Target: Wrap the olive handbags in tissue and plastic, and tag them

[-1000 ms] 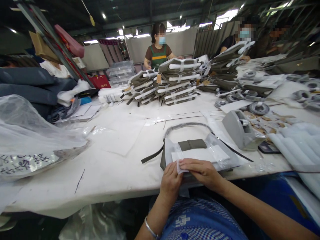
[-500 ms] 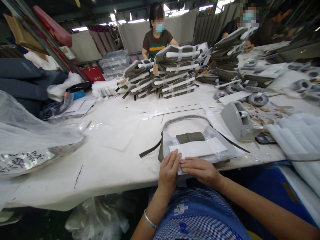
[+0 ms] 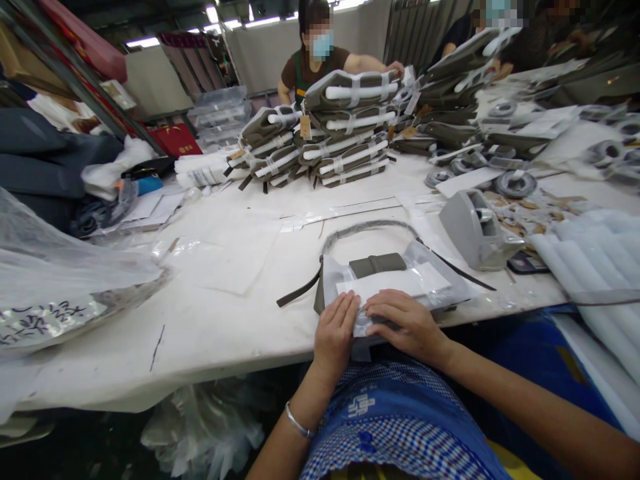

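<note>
An olive-green bag [image 3: 377, 265] with a wrapped curved handle [image 3: 367, 229] lies at the near edge of the white table [image 3: 225, 320], partly covered by clear plastic and white paper [image 3: 395, 283]. My left hand [image 3: 335, 330] lies flat on the near edge of the wrapping, fingers stretched out together. My right hand [image 3: 403, 323] rests beside it with fingers spread, pressing the white paper down on the bag. The two hands almost touch.
A grey tape dispenser [image 3: 475, 230] stands right of the bag, white foam rolls [image 3: 595, 260] further right. Stacks of wrapped olive bags [image 3: 345, 127] fill the far side, where a masked person [image 3: 320, 53] reaches onto them. A plastic bag [image 3: 65, 280] lies at the left.
Both hands have slid a little forward onto the wrapping and flattened on it. The person across the table has stretched an arm onto the stack.
</note>
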Motion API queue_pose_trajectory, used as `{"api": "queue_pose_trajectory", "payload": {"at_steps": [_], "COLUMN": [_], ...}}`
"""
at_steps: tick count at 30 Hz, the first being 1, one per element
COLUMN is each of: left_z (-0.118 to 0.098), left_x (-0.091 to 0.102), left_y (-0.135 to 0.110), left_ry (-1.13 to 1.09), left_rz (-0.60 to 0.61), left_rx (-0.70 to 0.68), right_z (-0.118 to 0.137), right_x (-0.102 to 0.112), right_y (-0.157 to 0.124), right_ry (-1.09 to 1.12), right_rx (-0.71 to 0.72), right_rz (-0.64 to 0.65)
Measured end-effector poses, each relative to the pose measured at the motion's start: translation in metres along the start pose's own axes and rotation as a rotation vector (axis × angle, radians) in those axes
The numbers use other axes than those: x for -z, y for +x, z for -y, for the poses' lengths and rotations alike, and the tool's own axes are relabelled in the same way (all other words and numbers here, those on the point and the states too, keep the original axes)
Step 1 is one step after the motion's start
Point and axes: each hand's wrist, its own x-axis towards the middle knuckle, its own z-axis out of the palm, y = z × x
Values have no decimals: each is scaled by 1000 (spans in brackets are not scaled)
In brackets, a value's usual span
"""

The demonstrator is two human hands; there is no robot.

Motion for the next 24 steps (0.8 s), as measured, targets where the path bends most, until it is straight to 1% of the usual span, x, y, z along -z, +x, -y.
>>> {"api": "queue_pose_trajectory", "payload": {"at_steps": [2,4,8,10,11,13,16,18,21,24], "left_z": [1,4,8,10,11,12,14,16,17,16], "left_x": [0,4,21,29,30,29,20,15,14,15], "left_y": [0,0,4,7,8,7,4,2,2,3], "left_ry": [-16,-37,-126,-162,-165,-141,-88,-72,-71,-66], "left_rz": [16,56,236,287,283,228,111,64,50,51], "left_rx": [-7,-14,-59,-79,-89,-113,-145,-165,-180,-179], "right_z": [0,-2,-8,-10,-11,-12,-13,-11,-5,0], "right_x": [-7,-13,-19,-20,-21,-22,-21,-18,-16,-26], "right_y": [0,-3,-12,-13,-13,-13,-17,-26,-47,-65], "right_ry": [-76,-145,-212,-230,-240,-259,-263,-250,-224,-216], "right_rx": [-20,-20,44,70,81,99,114,157,283,339], "right_rz": [60,80,71,50,39,21,6,6,27,67]}}
